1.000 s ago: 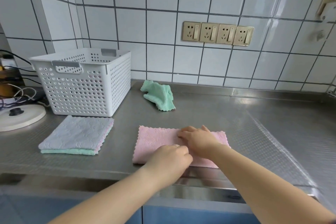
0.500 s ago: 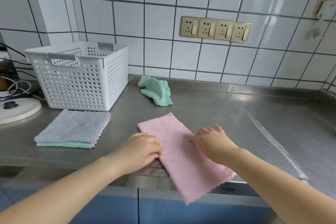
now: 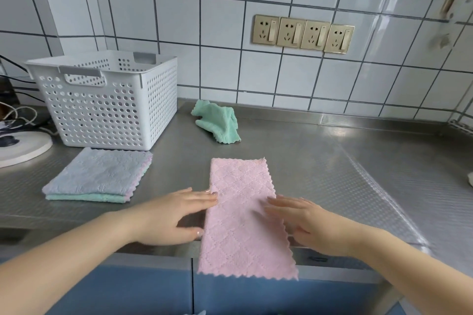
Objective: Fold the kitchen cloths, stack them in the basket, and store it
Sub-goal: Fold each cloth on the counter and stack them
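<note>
A pink cloth (image 3: 242, 215), folded into a long strip, lies lengthwise on the steel counter (image 3: 320, 161) with its near end hanging over the front edge. My left hand (image 3: 176, 215) lies flat at its left edge, fingertips touching the cloth. On the strip's right edge my right hand (image 3: 304, 220) rests, fingers straight. A stack of folded cloths (image 3: 98, 176), grey on top with pink and green below, sits to the left. A crumpled green cloth (image 3: 218, 124) lies near the back wall. The white perforated basket (image 3: 107, 102) stands behind the stack; its inside is hidden.
A white round lid (image 3: 20, 149) and some cables (image 3: 18, 112) sit at the far left. Four wall sockets (image 3: 303, 33) are set in the tiled wall. Blue cabinet fronts (image 3: 153, 289) run below the counter edge.
The pink cloth has been turned from lying crosswise to lying lengthwise, its end now over the counter edge. Both hands have let go of it and now lie flat at its sides.
</note>
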